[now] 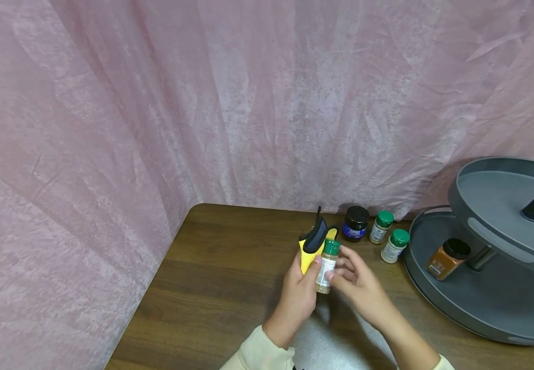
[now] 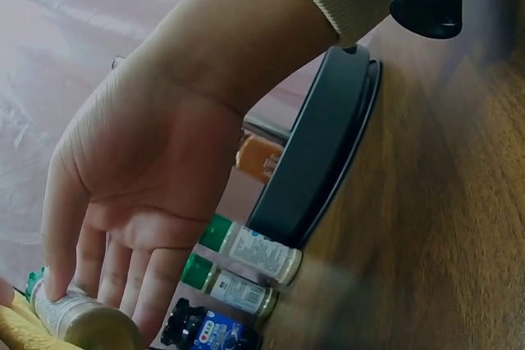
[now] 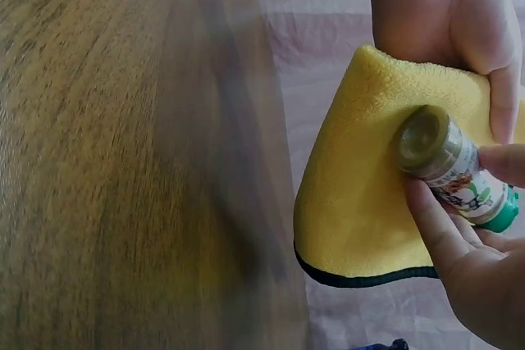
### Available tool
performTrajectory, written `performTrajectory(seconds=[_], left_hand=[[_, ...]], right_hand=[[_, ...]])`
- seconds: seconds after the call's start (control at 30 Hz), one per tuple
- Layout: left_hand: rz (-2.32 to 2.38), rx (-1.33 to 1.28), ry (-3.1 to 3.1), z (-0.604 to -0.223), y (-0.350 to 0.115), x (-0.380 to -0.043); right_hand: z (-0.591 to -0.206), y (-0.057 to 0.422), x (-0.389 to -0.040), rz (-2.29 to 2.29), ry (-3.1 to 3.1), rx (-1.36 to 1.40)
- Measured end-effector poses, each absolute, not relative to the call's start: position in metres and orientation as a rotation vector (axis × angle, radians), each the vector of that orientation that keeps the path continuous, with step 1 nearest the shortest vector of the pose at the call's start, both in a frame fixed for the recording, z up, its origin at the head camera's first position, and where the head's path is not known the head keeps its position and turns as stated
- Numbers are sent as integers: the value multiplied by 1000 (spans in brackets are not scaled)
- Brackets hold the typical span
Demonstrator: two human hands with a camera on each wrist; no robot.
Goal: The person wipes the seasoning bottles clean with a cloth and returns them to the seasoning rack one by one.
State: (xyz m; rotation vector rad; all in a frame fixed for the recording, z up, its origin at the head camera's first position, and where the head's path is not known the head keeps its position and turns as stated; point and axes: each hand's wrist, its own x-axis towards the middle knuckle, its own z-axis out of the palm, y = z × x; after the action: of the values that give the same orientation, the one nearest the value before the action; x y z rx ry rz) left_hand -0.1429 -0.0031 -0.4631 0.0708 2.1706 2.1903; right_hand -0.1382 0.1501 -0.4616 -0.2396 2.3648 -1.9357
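Observation:
My left hand (image 1: 297, 293) grips a folded yellow cloth (image 1: 307, 261) with a dark underside and black edging. Against the cloth, my right hand (image 1: 363, 290) holds a small spice jar (image 1: 326, 271) with a green lid and white label between thumb and fingers. Seen from the right wrist, the jar (image 3: 463, 178) is tilted, its base toward the camera and the yellow cloth (image 3: 361, 178) behind it. In the left wrist view, the right hand's fingers curl round the jar (image 2: 94, 321). Whether my left thumb touches the jar I cannot tell.
Beyond the hands stand a black-lidded jar with a blue label (image 1: 355, 224) and two green-lidded spice jars, one nearer the curtain (image 1: 380, 227) and one closer (image 1: 395, 246). A grey two-tier round tray (image 1: 456, 313) stands right, bearing an orange-brown jar (image 1: 447, 259). Pink curtain (image 1: 267, 103) hangs behind.

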Motion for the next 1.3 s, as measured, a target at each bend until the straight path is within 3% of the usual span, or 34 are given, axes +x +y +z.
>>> performTrajectory(seconds=[0.33,1.3], left_hand=[[2139,129,2194,-466,1,-138],[2212,70,2141,-463,-5,-144]], right_hand=[[-461,156,-138,-2051,2397,-86],[-459,149,-136,-1943,2364,-223]])
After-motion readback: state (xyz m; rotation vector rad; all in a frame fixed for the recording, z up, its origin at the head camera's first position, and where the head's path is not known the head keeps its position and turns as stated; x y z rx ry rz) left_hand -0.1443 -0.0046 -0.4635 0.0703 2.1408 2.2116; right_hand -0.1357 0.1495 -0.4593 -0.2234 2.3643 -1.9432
